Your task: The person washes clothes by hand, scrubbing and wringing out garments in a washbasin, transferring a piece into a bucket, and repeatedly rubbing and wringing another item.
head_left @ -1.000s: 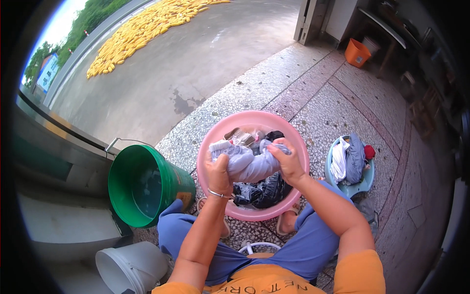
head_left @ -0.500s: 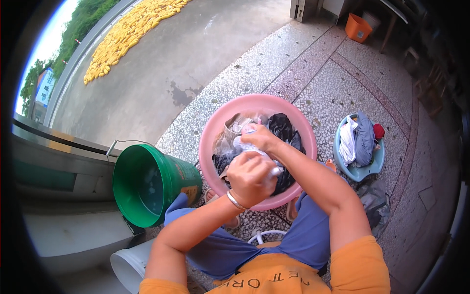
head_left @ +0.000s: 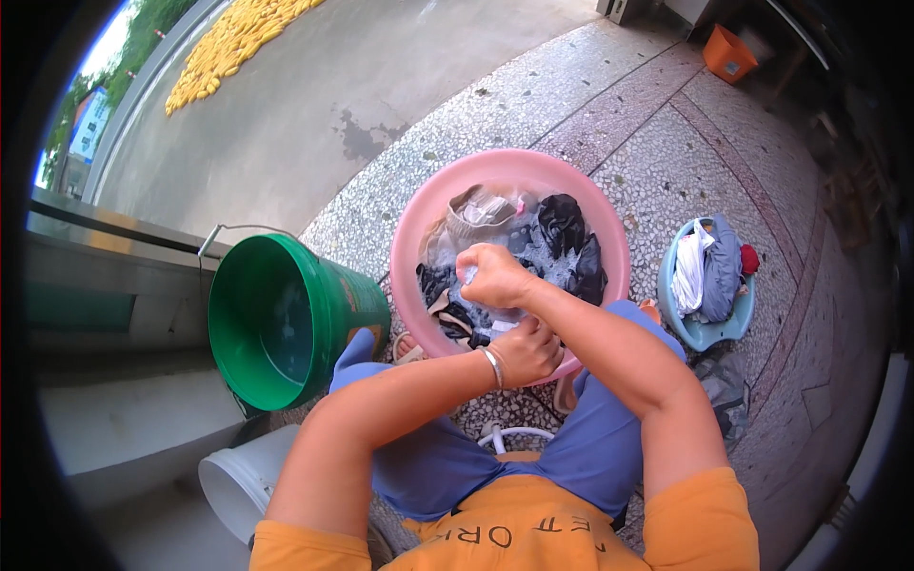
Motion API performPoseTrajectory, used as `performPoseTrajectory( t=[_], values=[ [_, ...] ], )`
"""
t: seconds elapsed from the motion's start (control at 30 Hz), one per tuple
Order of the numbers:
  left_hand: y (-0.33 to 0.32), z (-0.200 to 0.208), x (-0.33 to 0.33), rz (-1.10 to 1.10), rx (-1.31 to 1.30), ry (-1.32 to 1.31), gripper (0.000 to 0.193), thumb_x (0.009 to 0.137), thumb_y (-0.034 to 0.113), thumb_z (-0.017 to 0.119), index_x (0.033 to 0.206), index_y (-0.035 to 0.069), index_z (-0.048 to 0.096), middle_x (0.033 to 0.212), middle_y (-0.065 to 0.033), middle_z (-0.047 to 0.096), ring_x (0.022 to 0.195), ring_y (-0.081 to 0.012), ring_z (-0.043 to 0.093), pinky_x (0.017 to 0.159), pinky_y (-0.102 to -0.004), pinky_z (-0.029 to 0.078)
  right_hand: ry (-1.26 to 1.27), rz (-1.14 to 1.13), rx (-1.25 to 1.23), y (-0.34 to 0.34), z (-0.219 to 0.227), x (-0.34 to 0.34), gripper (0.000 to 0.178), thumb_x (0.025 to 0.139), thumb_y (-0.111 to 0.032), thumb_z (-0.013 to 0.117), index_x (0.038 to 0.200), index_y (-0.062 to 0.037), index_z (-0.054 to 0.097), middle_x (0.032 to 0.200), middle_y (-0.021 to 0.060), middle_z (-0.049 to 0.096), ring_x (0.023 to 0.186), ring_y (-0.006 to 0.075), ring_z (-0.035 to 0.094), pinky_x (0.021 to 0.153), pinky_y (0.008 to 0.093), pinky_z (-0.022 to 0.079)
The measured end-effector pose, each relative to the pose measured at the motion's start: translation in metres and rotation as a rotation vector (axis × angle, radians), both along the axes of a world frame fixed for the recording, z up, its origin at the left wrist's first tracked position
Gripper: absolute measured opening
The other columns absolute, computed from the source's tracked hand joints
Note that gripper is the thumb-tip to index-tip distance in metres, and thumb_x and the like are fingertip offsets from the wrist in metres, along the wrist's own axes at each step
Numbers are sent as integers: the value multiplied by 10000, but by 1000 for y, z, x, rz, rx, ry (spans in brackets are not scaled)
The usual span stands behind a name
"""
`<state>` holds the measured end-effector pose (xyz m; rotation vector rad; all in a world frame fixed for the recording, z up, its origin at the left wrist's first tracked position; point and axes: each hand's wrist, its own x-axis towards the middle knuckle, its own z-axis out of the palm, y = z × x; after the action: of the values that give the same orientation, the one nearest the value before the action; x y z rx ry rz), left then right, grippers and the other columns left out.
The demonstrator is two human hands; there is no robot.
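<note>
— Where are our hands?
— Over the pink basin [head_left: 609, 224]. Our left hand [head_left: 526, 350] and right hand [head_left: 493, 276] are close together, both fisted on a pale wet garment [head_left: 476, 314] above its near side.
— What is around the basin?
— The green bucket [head_left: 286, 319] to its left, a blue tub [head_left: 709, 328] of clothes to its right.

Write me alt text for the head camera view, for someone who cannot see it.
Seen from above, a person's left hand and right hand grip a pale garment over a pink basin of wet laundry. A green bucket stands to the left, a small blue basin of clothes to the right.
</note>
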<state>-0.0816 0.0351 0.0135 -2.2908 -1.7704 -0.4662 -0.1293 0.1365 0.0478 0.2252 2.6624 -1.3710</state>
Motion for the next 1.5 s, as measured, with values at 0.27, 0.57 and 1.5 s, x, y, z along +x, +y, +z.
performPoseTrajectory(
  t=[0.27, 0.57, 1.5],
  values=[
    [9, -66, 8, -89, -462, -192, 331, 798, 184, 470, 1074, 23, 555, 1118, -182, 547, 1080, -324, 487, 935, -424, 339, 65, -58, 171, -19, -36, 4, 133, 579, -39, 551, 693, -58, 618, 788, 184, 597, 796, 339, 580, 728, 393, 459],
    [11, -77, 20, 14, -214, -662, 268, 737, 152, 481, 887, 8, 650, 1014, -170, 604, 1012, -309, 533, 909, -410, 366, -63, -59, 218, -27, -41, 14, 117, 626, -5, 529, 687, -64, 609, 862, 171, 557, 843, 341, 550, 733, 408, 447],
    [0, 69, -61, 603, 133, -735, 811, 695, 488, 650, 1287, 38, 328, 1252, -246, 374, 1197, -373, 344, 989, -419, 281, 441, -841, -942, 57, 54, 17, 133, 731, -20, 644, 789, -47, 527, 759, 36, 556, 643, 106, 527, 568, 223, 445]
  ],
)
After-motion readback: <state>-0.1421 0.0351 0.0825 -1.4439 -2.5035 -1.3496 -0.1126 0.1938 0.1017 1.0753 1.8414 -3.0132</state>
